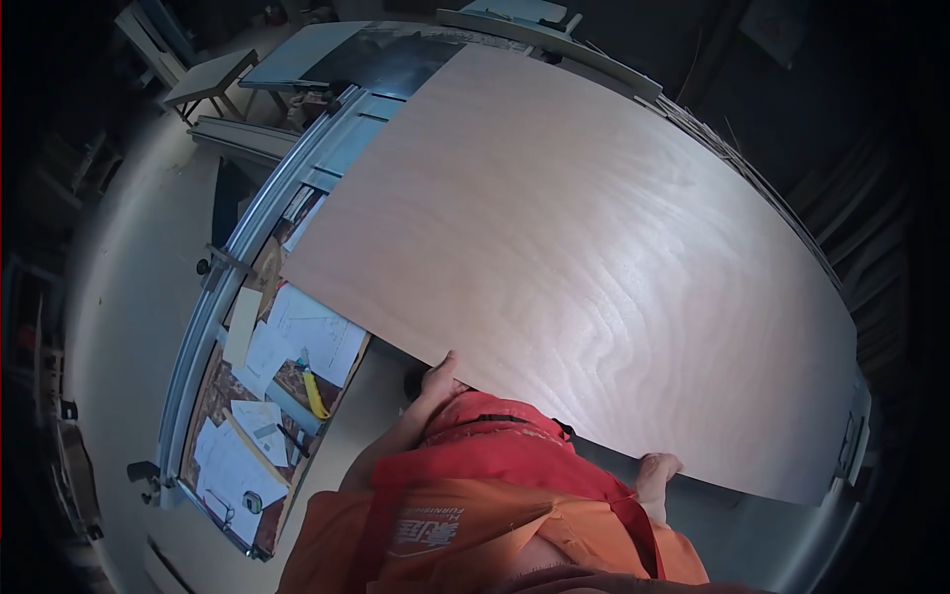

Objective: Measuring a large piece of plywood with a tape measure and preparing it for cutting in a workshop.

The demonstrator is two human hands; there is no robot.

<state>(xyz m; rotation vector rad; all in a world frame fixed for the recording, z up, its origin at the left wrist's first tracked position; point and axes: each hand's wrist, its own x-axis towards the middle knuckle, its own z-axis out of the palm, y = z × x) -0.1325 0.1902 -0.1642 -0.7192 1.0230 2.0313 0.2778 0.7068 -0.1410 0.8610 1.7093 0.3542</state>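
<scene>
A large plywood sheet with pale wavy grain lies flat across the machine table in front of me. My left hand is closed on its near edge, left of my body, with the thumb pointing up. Further right along the same edge, my right hand grips the sheet, its fingers bent over the rim. The undersides of both grips are hidden by the sheet and my red and orange clothing.
Left of the sheet runs a long metal rail with a clamp-like stop. Beside it, a board carries papers, a yellow utility knife, a tape measure and glasses. A small table stands far left.
</scene>
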